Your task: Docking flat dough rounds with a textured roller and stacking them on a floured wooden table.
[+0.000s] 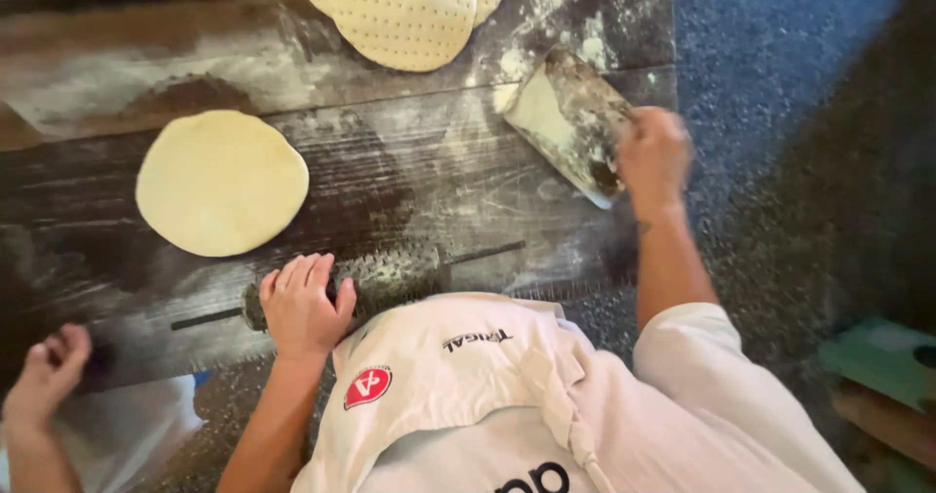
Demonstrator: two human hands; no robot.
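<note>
The right hand (653,157) is gripping a floury scraper (570,122), fingers closed on its edge, blade slanting over the table (439,191). The left hand (302,308) is resting open-palmed on the spiked roller (390,276) near the plain dough round (221,183); a pricked round (400,10) is lying beyond. Another person's hand (47,374) is touching the table's edge.

Free board (448,181) centre; dough disc (221,182) blocks left, pricked discs (402,10) top, scraper (570,122) right.

dough round (221,182) on table (439,176), spiked roller (390,276) before it, scraper (570,122) right.
</note>
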